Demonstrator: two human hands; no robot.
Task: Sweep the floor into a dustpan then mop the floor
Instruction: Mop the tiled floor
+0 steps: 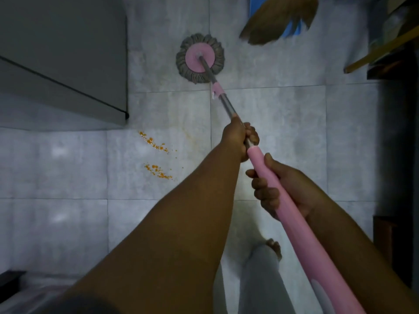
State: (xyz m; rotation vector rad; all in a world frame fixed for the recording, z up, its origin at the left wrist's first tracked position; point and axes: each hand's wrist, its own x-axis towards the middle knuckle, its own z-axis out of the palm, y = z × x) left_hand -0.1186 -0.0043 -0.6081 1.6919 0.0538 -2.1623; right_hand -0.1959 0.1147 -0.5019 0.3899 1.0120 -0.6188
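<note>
Both hands (260, 168) gripping pink mop (200, 58), tiled floor (272, 114)

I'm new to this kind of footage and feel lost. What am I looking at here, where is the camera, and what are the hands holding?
There is one picture, from a wide-angle camera on a person's head, looking down. No machine: the left hand and right hand both grip a long pink-and-metal mop handle. Its round grey string mop head with a pink disc rests on the pale tiled floor. Orange specks lie scattered on the tiles, left of the arms. A brown straw broom lies at the top, partly over something blue. A grey cabinet stands top left.
</note>
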